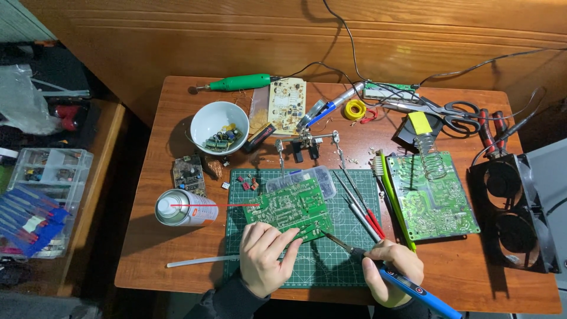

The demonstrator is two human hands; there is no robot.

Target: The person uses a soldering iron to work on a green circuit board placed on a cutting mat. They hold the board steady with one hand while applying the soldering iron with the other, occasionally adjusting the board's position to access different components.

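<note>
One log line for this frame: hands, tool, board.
left hand: steadying green circuit board | right hand: holding blue soldering iron, tip at board edge | surface: green cutting mat

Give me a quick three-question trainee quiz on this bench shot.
1. True or false: the soldering iron is in the left hand.
2. What does the left hand press on? A) white bowl B) green circuit board C) scissors
3. Which side of the cutting mat is the spray can on, as seen in the picture?

Key: 1 false, the right hand holds it. 2 B. 3 left.
</note>
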